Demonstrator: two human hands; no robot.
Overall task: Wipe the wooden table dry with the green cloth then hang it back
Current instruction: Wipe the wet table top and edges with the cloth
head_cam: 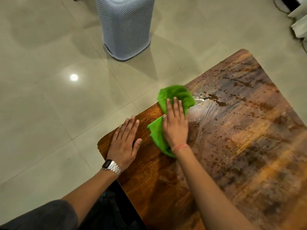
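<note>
1. Nearest the camera, two bare forearms are being extended over the near corner of the wooden table [166, 188], which is being viewed from above at an angle.

2. On the left, the left hand [123, 143] is being laid flat on the bare wood with straight, relaxed fingers; nothing is being held by it, and a metal wristwatch [111, 167] is being worn just behind it. It appears to be used as a brace.

3. Just beside it, to the right, the green cloth [172, 95] is being pressed onto the tabletop by the right hand [175, 123], whose fingers are being kept straight and flat on the fabric rather than curled round it. A thin red thread [180, 146] is being worn at that wrist.

4. The cloth is being kept bunched, with its long axis running from the right wrist away toward the table's left edge; parts of it are showing beyond the fingertips and beside the palm.

5. Farther out and to the right of the cloth, water droplets [240, 83] and a small puddle [214, 98] are being left on the wood. The wet area is lying on the right hand's side, so the next stroke is judged to be needed rightward and away from the body.

6. Beyond the table, a white mesh-patterned bin [126, 29] is being seen standing on the tiled floor [41, 72].
</note>
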